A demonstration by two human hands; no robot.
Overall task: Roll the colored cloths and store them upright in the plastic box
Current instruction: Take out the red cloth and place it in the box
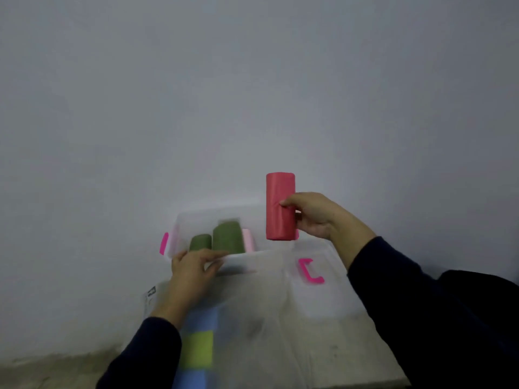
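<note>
My right hand grips a red rolled cloth, held upright in the air above the right end of the clear plastic box. Inside the box stand two green rolls, a tall one and a shorter one, with a pale pink roll beside them. My left hand rests on the box's near rim, fingers curled over the edge. Flat cloths, blue and yellow-green, lie in a strip near my left forearm.
The box has a pink latch at its left end. A clear lid with a pink clip lies to the right on the pale table. A grey wall stands close behind. A paper label lies at the table's left edge.
</note>
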